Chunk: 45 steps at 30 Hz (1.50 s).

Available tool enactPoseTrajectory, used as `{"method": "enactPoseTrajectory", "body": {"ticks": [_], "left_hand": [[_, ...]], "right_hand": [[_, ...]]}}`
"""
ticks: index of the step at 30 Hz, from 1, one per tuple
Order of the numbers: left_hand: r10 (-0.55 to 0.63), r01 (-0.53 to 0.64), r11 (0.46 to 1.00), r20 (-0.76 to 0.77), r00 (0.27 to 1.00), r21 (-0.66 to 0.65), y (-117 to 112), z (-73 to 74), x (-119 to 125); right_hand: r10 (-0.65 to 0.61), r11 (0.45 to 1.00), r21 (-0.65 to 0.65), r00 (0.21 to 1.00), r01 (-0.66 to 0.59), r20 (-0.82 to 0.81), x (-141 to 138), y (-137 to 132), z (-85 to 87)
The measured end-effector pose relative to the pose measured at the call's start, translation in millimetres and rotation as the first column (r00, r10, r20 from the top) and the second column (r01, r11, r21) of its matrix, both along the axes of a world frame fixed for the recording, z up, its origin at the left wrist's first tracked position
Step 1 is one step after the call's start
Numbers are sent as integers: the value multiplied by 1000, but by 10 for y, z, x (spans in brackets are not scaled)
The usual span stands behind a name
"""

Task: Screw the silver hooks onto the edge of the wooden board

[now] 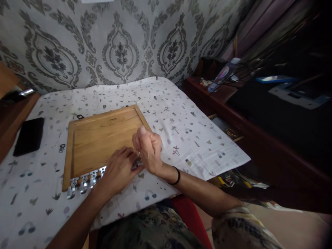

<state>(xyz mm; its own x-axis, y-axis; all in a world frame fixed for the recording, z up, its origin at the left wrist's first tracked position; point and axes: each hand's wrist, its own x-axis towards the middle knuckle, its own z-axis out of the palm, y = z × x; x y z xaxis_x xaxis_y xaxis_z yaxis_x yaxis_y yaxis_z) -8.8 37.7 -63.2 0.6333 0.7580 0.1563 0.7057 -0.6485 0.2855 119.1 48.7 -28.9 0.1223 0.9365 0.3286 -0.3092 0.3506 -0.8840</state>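
A wooden board (103, 135) with a raised rim lies flat on the cloth. Along its near edge runs a metal hook rail (89, 176), its hooks pointing towards me. My left hand (120, 167) covers the rail's right part, fingers bent over it and thumb at the near side. Just right of it, my right hand (149, 148) is closed in a fist over the board's near right corner. Whatever is inside that fist is hidden. A small shiny bit shows between the two hands, too little to name.
A white patterned cloth (181, 138) covers the table. On the left lies a black phone (29, 136). At the right stands a dark red desk (249, 131) with a plastic bottle (223, 74) on it and a partly open drawer (223, 126). A patterned wall (121, 45) rises behind.
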Motion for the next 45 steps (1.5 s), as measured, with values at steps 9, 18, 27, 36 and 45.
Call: {"method": "enactPoseTrajectory", "body": {"ticks": [9,18,27,36,45], "left_hand": [[5,-7,999,-45,999,-44,-6,94,23],[-25,25,1000,-33,999,-7,2,61,-10],[-32,32,999,-14,999,27,-3,7,-10],[-34,32,998,-39,999,-46,0,38,-15],[-16,17,998,4,1000,-53,13,57,-27]], "right_hand": [[413,910,-21,904,-413,112,306,234,34],[813,579,-37,574,-814,100,513,555,122],[675,726,-55,725,-686,-134,276,455,133],[-14,993,118,997,5,76,16,-71,12],[279,960,-27,952,-278,130,340,198,7]]}}
